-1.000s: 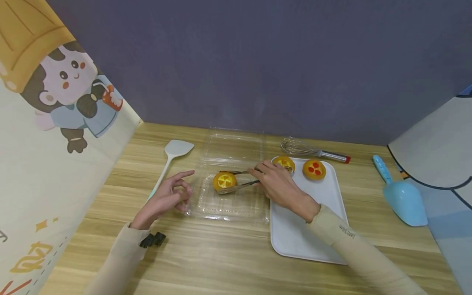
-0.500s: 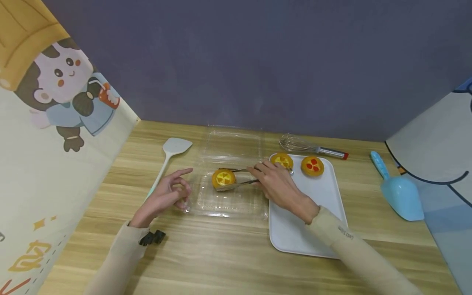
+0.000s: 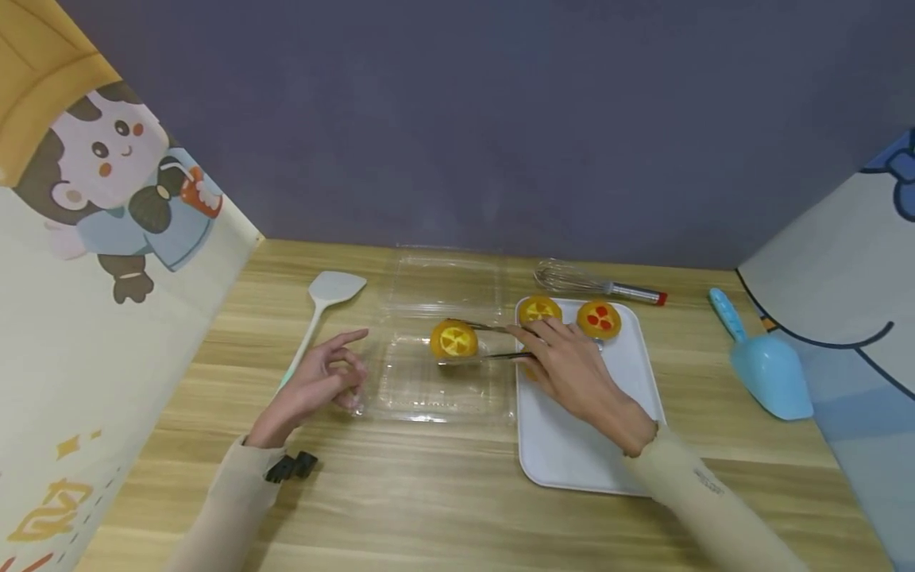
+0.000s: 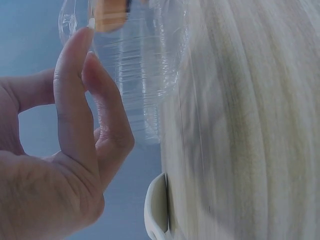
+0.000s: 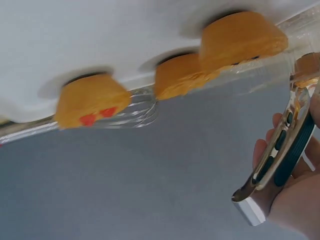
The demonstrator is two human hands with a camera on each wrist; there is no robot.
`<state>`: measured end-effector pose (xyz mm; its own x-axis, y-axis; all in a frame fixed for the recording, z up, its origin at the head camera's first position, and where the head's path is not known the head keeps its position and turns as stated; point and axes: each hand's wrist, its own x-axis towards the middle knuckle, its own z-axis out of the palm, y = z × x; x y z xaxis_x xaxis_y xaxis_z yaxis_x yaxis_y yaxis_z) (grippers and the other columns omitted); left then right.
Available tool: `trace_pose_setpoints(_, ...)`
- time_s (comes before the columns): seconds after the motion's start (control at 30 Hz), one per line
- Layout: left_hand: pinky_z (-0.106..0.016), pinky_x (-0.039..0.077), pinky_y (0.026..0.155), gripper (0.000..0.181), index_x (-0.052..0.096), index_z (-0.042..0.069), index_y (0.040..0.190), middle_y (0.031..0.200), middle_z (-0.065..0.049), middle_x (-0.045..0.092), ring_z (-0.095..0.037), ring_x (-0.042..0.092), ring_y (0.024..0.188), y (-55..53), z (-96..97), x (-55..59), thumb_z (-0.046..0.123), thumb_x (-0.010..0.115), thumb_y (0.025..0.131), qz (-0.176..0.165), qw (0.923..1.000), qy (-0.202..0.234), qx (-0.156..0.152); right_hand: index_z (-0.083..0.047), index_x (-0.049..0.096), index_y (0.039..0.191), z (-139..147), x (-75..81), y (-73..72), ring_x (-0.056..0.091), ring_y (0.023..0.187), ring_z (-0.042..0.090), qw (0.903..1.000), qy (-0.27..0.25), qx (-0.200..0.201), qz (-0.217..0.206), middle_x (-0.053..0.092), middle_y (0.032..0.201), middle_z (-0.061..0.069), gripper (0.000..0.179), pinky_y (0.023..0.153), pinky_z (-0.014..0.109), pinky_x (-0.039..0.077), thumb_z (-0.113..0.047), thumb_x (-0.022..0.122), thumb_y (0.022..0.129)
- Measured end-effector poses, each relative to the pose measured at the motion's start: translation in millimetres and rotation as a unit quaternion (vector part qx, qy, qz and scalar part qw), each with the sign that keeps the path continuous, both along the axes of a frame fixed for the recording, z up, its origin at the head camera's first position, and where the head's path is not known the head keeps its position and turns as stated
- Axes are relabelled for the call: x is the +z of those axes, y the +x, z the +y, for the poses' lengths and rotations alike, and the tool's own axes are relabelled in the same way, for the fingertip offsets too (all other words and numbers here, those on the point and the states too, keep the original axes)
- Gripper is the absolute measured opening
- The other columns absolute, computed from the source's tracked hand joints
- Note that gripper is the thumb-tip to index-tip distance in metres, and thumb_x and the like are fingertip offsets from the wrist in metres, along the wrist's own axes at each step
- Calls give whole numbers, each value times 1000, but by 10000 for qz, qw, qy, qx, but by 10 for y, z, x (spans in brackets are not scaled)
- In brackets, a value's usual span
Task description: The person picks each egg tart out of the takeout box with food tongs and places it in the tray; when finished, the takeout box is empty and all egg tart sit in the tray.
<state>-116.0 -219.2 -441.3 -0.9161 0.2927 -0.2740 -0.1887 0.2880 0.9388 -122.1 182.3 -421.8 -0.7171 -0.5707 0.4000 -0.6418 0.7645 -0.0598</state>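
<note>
My right hand (image 3: 568,365) grips metal tongs (image 5: 294,152) with dark green handle inserts. Between the tong tips is an egg tart (image 3: 454,339) with yellow fruit-like wedges on top, over an open clear plastic clamshell box (image 3: 422,403). On the white tray (image 3: 579,461) sit a tart with yellow wedges (image 3: 539,308) and a tart with red dots (image 3: 599,319). A third tart (image 5: 244,39), mostly hidden by my hand in the head view, shows in the right wrist view. My left hand (image 3: 322,377) is beside the box's left edge, index finger extended; whether it touches is unclear.
A white spatula (image 3: 334,287) lies left of the box, partly behind the left hand. A whisk (image 3: 593,284) lies behind the tray. A blue scoop (image 3: 768,365) lies at the right. A dark wall (image 3: 457,119) closes off the back of the wooden table (image 3: 400,508).
My right hand has moved to the right with the tongs and the tart, which has shifted right and slightly back over the box. The left hand has stayed nearly still.
</note>
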Motion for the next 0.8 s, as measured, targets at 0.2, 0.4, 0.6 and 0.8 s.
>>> trace_pose_setpoints(0.2,-36,68,58,77,30,8,164,113,-25,59,-17,68,69,4,-4,-1,-6,59,94,-32,10000,23,30,-11,65,140,272,76,125,65,100,27,9995,-46,-248,208,71,120,9,54,70,41,60,-23,81,90)
trace_pose_setpoints(0.4,-34,68,57,78,27,6,164,110,-21,59,-17,68,69,14,-7,11,-6,59,94,-53,10000,66,-18,-10,67,137,566,100,215,64,97,31,9971,-127,-661,358,72,116,12,49,72,47,59,-30,78,93)
trace_pose_setpoints(0.6,-34,68,58,79,27,7,165,111,-22,60,-16,68,70,5,2,15,-7,59,94,-72,10000,59,8,-7,69,133,867,118,287,64,97,35,9937,-92,-1033,417,73,113,15,71,72,50,59,-60,29,107)
trace_pose_setpoints(0.8,-35,68,59,79,28,7,165,113,-24,59,-16,68,70,-3,-5,23,-8,58,94,-74,10000,10,23,-8,71,131,1157,142,402,64,95,36,9904,100,-1266,546,73,110,16,78,63,49,57,-65,23,107)
